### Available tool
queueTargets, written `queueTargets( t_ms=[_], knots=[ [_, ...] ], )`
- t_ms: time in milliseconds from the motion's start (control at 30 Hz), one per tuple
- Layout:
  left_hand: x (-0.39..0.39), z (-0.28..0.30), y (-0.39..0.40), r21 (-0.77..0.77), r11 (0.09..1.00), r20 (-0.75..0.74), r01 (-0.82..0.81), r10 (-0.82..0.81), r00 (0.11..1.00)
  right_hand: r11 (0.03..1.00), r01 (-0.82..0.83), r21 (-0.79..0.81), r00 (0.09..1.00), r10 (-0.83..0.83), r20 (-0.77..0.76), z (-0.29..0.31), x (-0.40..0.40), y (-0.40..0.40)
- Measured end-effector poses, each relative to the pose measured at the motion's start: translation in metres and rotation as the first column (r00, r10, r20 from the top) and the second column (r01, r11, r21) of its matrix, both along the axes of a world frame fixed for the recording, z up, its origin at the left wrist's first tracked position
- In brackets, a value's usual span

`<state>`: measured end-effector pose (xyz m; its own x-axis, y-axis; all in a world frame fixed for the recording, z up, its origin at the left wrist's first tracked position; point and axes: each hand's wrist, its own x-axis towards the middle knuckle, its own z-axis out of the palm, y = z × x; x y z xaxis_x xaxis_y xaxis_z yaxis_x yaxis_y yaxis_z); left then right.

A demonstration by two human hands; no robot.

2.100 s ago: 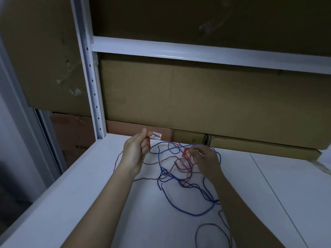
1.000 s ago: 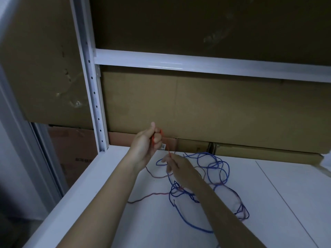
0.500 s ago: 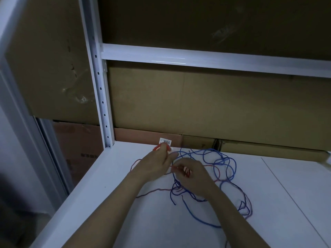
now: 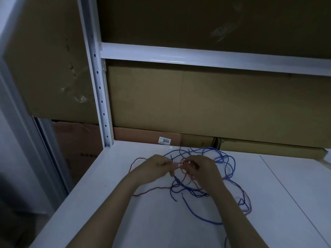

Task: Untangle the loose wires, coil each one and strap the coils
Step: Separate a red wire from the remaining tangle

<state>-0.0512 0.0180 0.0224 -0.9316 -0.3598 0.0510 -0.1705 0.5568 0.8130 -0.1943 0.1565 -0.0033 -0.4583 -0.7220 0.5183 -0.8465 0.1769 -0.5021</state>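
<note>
Untangling is in hand at frame centre. The left hand [image 4: 154, 169] and right hand [image 4: 200, 169] pinch the red wire [image 4: 186, 173] with curled fingers. Next, I judge, it must be drawn free of the blue wire [image 4: 231, 163].

Head-worn camera looks forward and down, close over a white shelf [image 4: 107, 203].

wires [image 4: 206, 190] on shelf [image 4: 125, 221] | hands above wires | boxes [image 4: 197, 108] behind

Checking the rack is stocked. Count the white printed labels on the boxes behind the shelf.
1: a white label reading 3055, on the reddish-brown box right behind the hands. Others may be hidden in the dark.
</note>
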Motion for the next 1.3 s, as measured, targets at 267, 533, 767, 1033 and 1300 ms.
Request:
queueTargets(
  t_ms=[267, 533, 767, 1033, 1300],
  knots=[
    [-0.014, -0.003, -0.005, 0.385, 0.855, -0.243, -0.348, 0.458, 0.855, 0.956, 0.259, -0.138, 0.818, -0.142, 0.557, -0.010, -0.016, 0.016],
    [-0.033, -0.010, -0.006, 0.517, 0.722, -0.253, -0.460, 0.642, 0.724, 0.915, 0.401, -0.029, 0.799, -0.334, 0.499, -0.016, -0.031, 0.019],
    [-0.041, -0.007, -0.010, 0.498, 0.716, -0.270, -0.489, 0.664, 0.698, 0.784, 0.605, -0.138, 0.743, -0.494, 0.451, -0.006, -0.044, 0.037],
    [-0.057, -0.007, -0.016, 0.477, 0.706, -0.277, -0.523, 0.686, 0.673, 0.763, 0.566, -0.312, 0.620, -0.145, 0.771, -0.004, -0.056, 0.041],
    [-0.065, 0.000, -0.018, 0.417, 0.810, -0.295, -0.412, 0.550, 0.781, 0.965, 0.208, -0.163, 0.738, -0.045, 0.673, -0.007, -0.060, 0.054]
  ],
)
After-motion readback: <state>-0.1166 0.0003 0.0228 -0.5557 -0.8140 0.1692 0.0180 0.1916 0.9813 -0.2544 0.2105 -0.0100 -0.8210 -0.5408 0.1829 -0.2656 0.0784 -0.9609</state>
